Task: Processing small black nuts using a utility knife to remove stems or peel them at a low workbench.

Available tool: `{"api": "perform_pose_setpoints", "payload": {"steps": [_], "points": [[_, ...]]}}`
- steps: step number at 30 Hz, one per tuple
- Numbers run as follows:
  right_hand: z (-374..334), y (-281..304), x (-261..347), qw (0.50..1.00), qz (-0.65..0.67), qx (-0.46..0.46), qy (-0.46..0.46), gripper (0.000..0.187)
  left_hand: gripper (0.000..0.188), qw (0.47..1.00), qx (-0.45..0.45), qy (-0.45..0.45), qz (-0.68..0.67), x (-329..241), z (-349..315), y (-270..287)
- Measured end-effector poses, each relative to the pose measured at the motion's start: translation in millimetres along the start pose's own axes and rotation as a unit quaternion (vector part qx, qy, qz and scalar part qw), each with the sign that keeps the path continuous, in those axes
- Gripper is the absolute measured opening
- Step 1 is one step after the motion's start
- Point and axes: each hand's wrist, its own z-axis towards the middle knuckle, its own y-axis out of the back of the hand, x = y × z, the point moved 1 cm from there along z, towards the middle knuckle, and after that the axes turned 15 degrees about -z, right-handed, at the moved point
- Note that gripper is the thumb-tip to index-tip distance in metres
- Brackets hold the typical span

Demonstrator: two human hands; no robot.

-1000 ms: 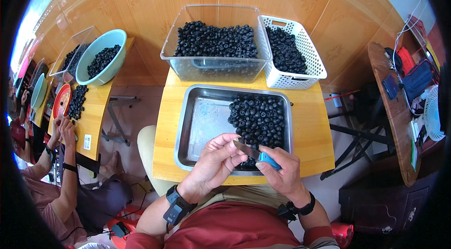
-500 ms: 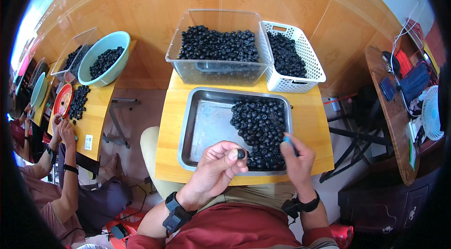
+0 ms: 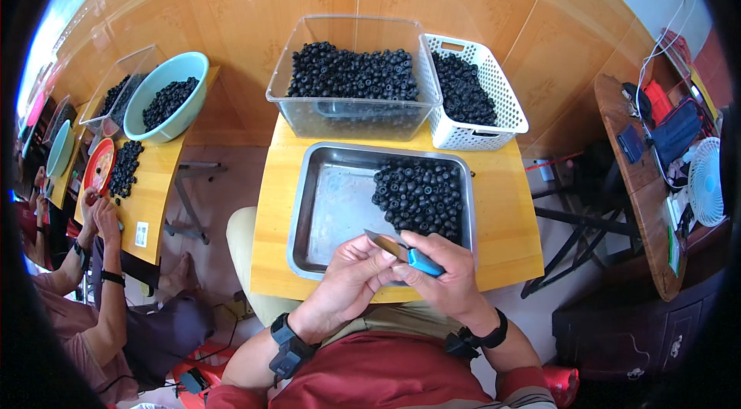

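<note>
My left hand [image 3: 345,283] is pinched at the near edge of the metal tray [image 3: 330,197]. It holds a small black round piece, now mostly hidden behind the blade and fingers. Wrapped round the blue handle of a small knife [image 3: 424,262], my right hand [image 3: 454,278] meets the left one. The knife's blade points up and to the left, across the left fingertips. Many black round pieces [image 3: 421,197], some with a ring-shaped hollow, are heaped in the tray's right side.
Behind the tray stand a clear plastic bin [image 3: 355,112] and a white perforated basket [image 3: 478,135], both holding black pieces. At the left, another person's hands [image 3: 100,216] work beside a red plate [image 3: 100,166] and a pale green bowl [image 3: 189,104]. A brown table [image 3: 617,158] stands at the right.
My right hand has moved left from over the heap to my left hand, bringing the knife blade to the left fingertips. The left hand has stayed nearly still.
</note>
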Motion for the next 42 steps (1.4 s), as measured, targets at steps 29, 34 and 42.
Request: {"api": "perform_pose_setpoints", "payload": {"steps": [29,34,42], "points": [[60.3,44.1,-107.3,0.970,-0.075,-0.155,-0.170,0.037,0.025,0.617,0.044,-0.064,0.783,-20.8,36.3,7.0],[22.5,39.3,-96.4,0.967,-0.014,-0.129,-0.219,0.033,0.019,0.561,0.070,-0.056,0.823,-16.2,46.3,10.9],[3.4,38.6,-86.4,0.965,0.002,-0.124,-0.233,0.030,0.016,0.579,0.064,-0.023,0.812,-10.5,46.0,9.2]]}}
